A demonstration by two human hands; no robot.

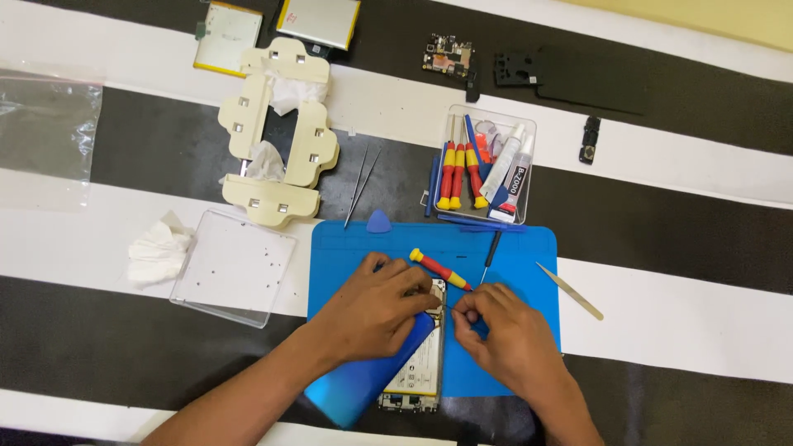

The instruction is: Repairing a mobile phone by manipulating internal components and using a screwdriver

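Pinching something too small to make out, the right hand (504, 330) works at the top edge of the opened phone (417, 363), which lies on the blue mat (520, 256); the left hand (372, 314) presses the phone's blue back cover (363, 388) down, its grip hidden. A slip could flick a tiny part off the mat, or knock the one red-and-yellow screwdriver (440, 269) lying just above the phone. Behind the mat, a clear tray (529, 124) holds three more.
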